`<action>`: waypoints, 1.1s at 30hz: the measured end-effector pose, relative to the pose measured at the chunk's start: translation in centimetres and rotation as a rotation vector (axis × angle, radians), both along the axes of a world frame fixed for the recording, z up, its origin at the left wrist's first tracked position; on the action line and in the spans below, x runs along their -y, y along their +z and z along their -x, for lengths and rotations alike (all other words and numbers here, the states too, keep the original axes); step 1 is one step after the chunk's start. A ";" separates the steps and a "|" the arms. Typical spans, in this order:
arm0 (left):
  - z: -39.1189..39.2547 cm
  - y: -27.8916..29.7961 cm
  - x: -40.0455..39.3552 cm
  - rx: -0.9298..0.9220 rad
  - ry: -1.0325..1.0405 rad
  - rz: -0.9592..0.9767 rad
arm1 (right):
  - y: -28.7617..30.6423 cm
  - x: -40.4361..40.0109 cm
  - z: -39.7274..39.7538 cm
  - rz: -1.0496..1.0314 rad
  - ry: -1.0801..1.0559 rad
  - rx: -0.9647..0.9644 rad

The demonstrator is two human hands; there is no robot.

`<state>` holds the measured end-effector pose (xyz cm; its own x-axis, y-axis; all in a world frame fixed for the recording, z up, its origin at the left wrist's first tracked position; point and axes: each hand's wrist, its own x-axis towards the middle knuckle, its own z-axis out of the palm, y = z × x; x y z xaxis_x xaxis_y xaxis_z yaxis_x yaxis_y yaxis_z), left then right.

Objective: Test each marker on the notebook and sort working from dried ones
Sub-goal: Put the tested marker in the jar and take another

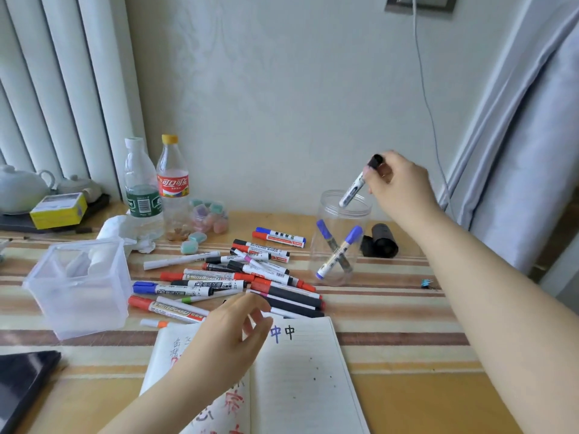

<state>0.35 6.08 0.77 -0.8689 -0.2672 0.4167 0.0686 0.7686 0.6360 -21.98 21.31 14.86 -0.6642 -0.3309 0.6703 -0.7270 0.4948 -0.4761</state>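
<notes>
Notebook [297, 371]: lies open on the desk [407, 339], under the left hand [232, 333].
Left fingers [255, 303]: loosely spread, grasping nothing, just before the marker pile [238, 277].
Right fingers [380, 172]: pinching a black-capped marker [355, 186], its lower end inside the clear jar's [343, 239] mouth.
Jar: two blue-capped markers [336, 253] below those fingers.

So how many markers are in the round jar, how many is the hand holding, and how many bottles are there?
Markers in the clear jar: 2, both blue-capped
Black-capped marker held by the right hand: 1
Bottles: 2
Total: 5
</notes>
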 end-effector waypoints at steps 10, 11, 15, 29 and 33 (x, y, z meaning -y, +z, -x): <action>-0.6 -0.9 0.7 0.035 0.036 -0.009 | -4.2 2.1 1.4 -0.422 -0.137 0.317; -0.6 -0.9 0.7 0.030 0.038 -0.008 | -4.3 2.1 1.3 -0.425 -0.143 0.333; -0.3 -0.6 0.9 0.025 0.040 0.002 | -3.9 2.0 0.5 -0.331 -0.161 0.190; 0.6 -3.8 0.6 -0.034 0.075 0.006 | -16.3 6.9 -4.6 -0.614 0.205 0.265; 0.6 -4.3 1.3 -0.095 0.075 -0.001 | -17.0 8.9 -3.4 -0.646 0.096 0.168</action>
<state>-0.23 4.83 -3.51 -0.8031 -0.3310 0.4955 0.0705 0.7729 0.6306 -18.54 12.36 -2.13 -0.6900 -0.6931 0.2086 -0.7237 0.6553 -0.2165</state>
